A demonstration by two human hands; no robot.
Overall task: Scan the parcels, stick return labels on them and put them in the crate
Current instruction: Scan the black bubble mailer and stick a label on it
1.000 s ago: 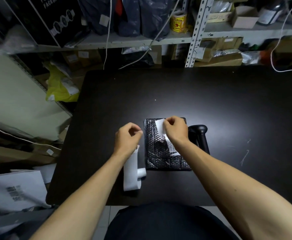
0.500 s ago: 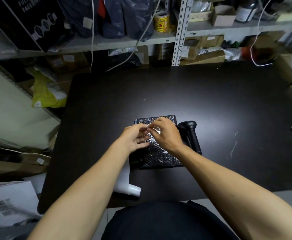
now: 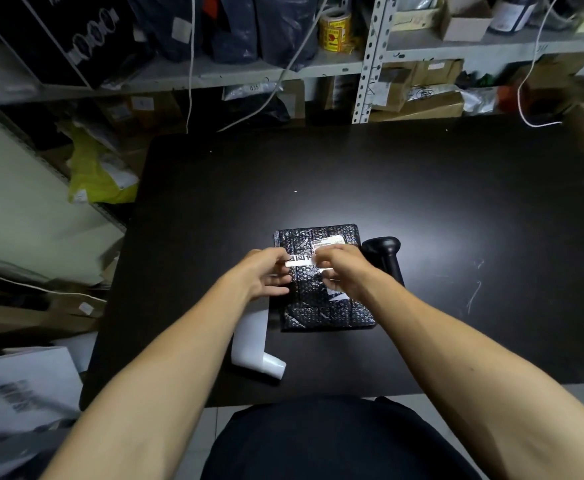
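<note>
Fingers (image 3: 281,258) of both hands are pinched on a return label (image 3: 301,260), held above the parcel (image 3: 321,299).
Creasing is risked if one end is pressed down skewed.

Black bubble-wrap parcel (image 3: 325,299) (small white label (image 3: 301,261)) lies flat.

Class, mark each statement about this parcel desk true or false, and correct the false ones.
1. Both hands hold one small label. True: the left hand and right hand pinch the label between them.
2. The parcel is a brown cardboard box. False: it is a black bubble mailer.
3. The scanner lies right of the parcel. True.
4. The label roll stands on the shelf. False: it lies on the table, left of the parcel.
</note>
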